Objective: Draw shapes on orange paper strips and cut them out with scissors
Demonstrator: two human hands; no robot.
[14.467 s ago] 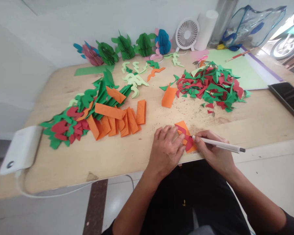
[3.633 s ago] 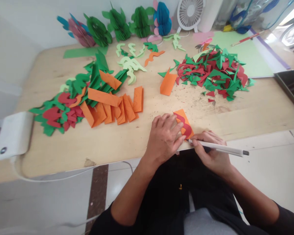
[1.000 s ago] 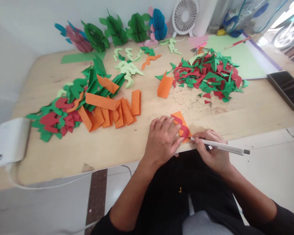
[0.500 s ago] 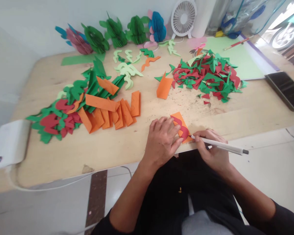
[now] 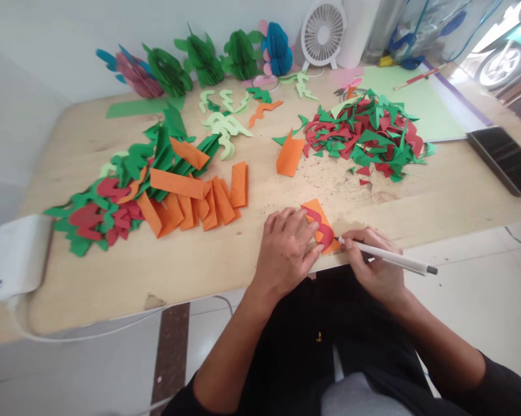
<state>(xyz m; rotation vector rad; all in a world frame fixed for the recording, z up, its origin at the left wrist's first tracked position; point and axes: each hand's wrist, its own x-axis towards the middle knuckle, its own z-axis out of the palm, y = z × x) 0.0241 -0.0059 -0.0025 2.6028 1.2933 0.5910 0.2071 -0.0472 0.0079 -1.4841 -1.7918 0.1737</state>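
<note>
My left hand (image 5: 286,245) presses a red wavy paper shape (image 5: 325,235) flat onto an orange paper piece (image 5: 313,205) near the table's front edge. Its fingers lie spread over the left side of both papers. In my right hand (image 5: 377,263) is a white pen (image 5: 390,254), its tip at the right edge of the red shape. Left of my hands lie folded orange papers (image 5: 178,184), partly on green pieces (image 5: 160,150), beside red cut shapes (image 5: 87,215). One folded orange piece (image 5: 290,155) stands alone behind my hands.
Red and green scraps (image 5: 368,130) are heaped at the back right, near a phone (image 5: 505,159). A white fan (image 5: 323,34) and paper figures (image 5: 202,58) stand along the wall. At the left end is a white device (image 5: 18,257) with a cable.
The view has shifted very slightly. The pen tip has moved a tiny bit up along the red shape's edge; my left hand keeps its place on the papers.
</note>
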